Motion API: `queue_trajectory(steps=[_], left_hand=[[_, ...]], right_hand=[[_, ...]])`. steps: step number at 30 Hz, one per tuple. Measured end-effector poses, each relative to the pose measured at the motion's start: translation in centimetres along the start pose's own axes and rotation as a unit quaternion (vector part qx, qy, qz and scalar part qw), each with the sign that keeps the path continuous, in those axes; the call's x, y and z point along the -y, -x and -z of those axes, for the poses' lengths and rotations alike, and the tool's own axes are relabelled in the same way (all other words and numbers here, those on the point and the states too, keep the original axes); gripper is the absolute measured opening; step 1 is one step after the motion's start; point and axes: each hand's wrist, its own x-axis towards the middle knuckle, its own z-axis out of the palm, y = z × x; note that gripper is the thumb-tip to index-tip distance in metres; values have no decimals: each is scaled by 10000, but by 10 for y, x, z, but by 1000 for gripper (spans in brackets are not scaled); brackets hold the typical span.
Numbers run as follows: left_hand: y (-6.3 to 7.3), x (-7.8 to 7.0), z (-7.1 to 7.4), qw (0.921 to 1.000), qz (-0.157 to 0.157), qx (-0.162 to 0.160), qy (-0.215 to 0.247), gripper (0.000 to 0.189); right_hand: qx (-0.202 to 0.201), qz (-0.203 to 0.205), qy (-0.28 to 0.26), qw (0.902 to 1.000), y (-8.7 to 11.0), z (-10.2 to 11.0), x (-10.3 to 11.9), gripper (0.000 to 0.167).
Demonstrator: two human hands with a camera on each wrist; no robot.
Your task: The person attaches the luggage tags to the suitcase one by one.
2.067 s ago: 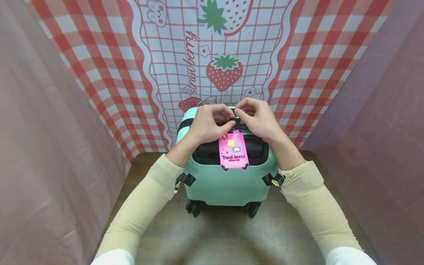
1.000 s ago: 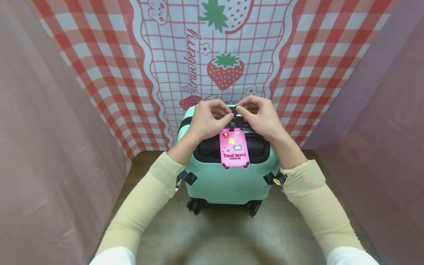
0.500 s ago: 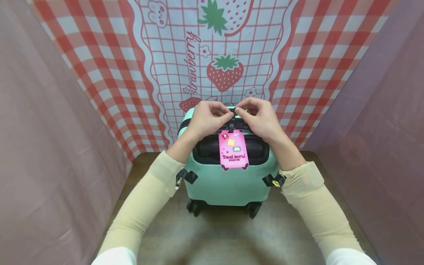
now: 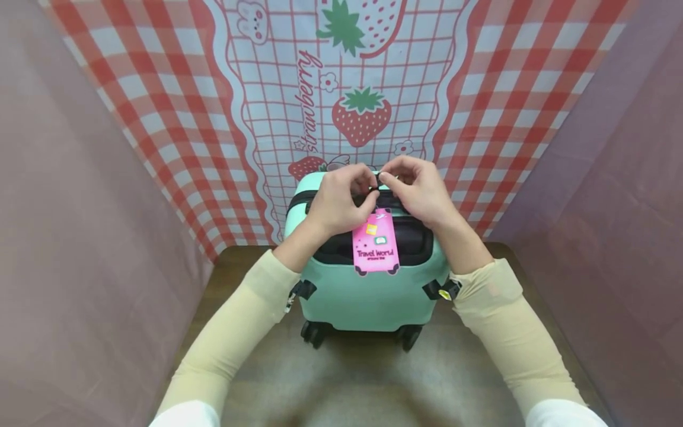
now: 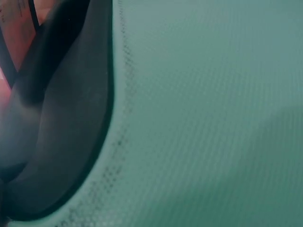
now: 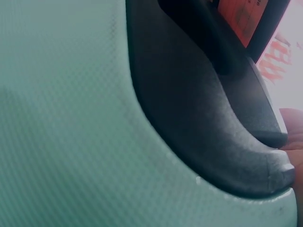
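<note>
A mint-green suitcase (image 4: 368, 302) stands upright, its black handle recess (image 4: 413, 240) facing the person. Over that recess hangs a pink luggage tag (image 4: 376, 249) printed "Travel World". At the suitcase's top, the left hand (image 4: 337, 201) pinches the tag's black strap (image 4: 375, 189) between thumb and fingers, covering the tag's upper left corner. Just to the right, thumb and index finger of the right hand (image 4: 423, 193) pinch the strap near its upper end. Both wrist views look mostly onto the textured shell (image 5: 203, 109) and the recess; only a bit of finger (image 6: 294, 130) shows at the right wrist view's edge.
The suitcase stands on black wheels (image 4: 409, 338) on a brown wooden table (image 4: 341, 385). Close behind it hangs a red-and-white checked strawberry cloth (image 4: 363, 118). Plain pinkish curtains (image 4: 96, 237) close off both sides.
The left hand has shifted slightly right and down along the strap, now hiding the tag's upper left corner. The right hand keeps its pinch in nearly the same place; the suitcase stays put.
</note>
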Motion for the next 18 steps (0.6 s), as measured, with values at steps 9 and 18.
queue_trajectory(steps=[9, 18], left_hand=[[2, -3, -3, 9986, -373, -165, -335, 13], [3, -6, -5, 9951, -531, 53, -833, 13]], right_hand=[[4, -100, -26, 9999, 0, 0, -1, 21], [55, -210, -147, 9997, -2, -3, -3, 21]])
